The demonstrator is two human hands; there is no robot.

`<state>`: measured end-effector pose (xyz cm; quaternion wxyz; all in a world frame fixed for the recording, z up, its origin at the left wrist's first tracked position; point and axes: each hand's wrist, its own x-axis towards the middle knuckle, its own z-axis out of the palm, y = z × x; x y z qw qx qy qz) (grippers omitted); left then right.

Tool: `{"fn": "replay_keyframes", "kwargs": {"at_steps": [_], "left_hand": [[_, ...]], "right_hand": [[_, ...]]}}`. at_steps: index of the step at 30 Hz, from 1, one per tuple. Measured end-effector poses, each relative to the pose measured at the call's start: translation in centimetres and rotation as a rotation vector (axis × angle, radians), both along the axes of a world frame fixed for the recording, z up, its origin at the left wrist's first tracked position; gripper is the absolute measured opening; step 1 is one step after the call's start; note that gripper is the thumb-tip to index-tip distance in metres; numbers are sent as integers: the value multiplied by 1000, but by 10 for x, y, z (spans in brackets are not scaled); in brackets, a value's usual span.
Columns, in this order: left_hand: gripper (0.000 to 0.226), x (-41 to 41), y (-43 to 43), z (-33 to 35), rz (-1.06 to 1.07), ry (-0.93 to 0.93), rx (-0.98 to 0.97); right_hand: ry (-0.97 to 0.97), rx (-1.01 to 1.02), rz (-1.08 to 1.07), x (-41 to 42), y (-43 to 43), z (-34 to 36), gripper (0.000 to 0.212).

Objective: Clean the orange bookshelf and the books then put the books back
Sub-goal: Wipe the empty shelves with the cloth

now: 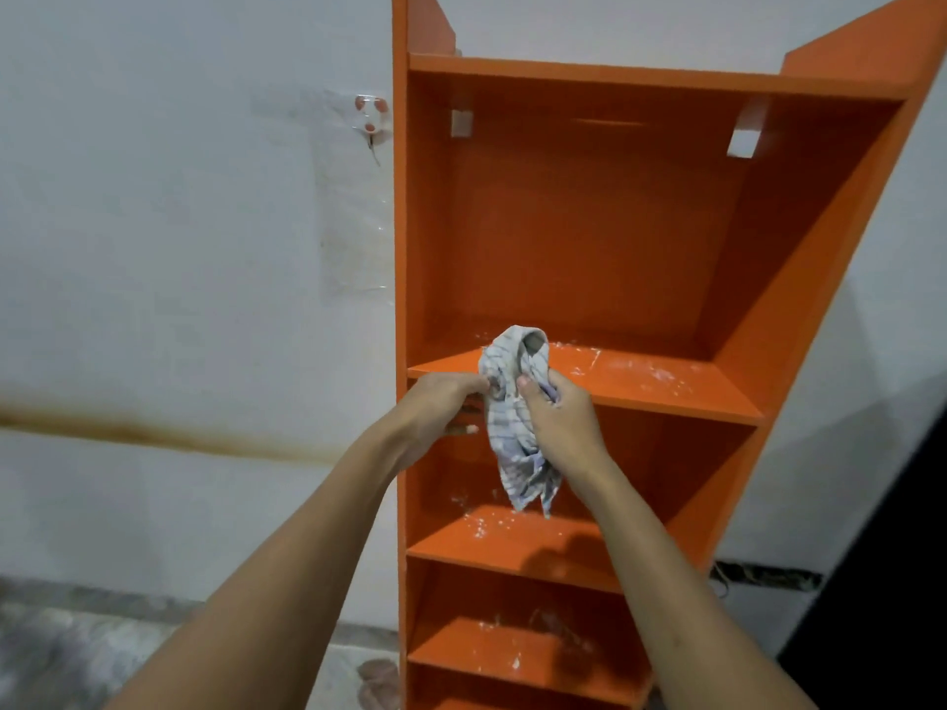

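Grips cloth point(512, 402) in right hand point(556, 422) and pinches it with left hand point(440, 407) before the emptied orange bookshelf point(666, 248); shows white dust point(640, 374) on shelves point(533, 543), no books visible; leaves wiping, reshelving.

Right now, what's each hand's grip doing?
Left hand: closed, pinching the striped cloth at its upper edge.
Right hand: closed around the same cloth.

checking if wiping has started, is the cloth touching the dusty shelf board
Cannot tell. Head view: the cloth held by the left hand and right hand overlaps the shelf board, but depth is unclear.
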<state>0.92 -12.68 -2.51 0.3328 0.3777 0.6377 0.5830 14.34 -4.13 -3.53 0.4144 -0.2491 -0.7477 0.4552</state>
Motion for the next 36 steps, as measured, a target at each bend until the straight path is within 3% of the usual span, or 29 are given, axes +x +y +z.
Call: {"fn": "replay_keyframes", "kwargs": {"at_steps": [4, 7, 9, 12, 16, 21, 27, 29, 36], "left_hand": [[22, -14, 18, 7, 455, 297, 119], [46, -33, 38, -1, 823, 442, 81], [61, -46, 44, -8, 921, 424, -3], [64, -55, 60, -15, 997, 348, -34], [45, -52, 81, -12, 1103, 326, 73], [34, -49, 89, -6, 1206, 370, 68], [30, -53, 84, -4, 1125, 523, -39], [32, -58, 83, -5, 1119, 546, -56], [35, -63, 81, -7, 1090, 558, -66]], "right_hand": [[-11, 43, -16, 15, 48, 20, 16], [-47, 114, 13, 21, 104, 40, 12], [-91, 147, 34, 18, 134, 53, 12], [-157, 207, 84, 1, 180, 69, 13], [-288, 334, 178, -43, 228, 78, 15], [-479, 431, 257, -118, 263, 76, 17], [-629, 709, 291, -172, 287, 50, 33], [-704, 676, 348, -182, 293, 31, 38], [-661, 533, 469, -191, 290, 12, 40]]}}
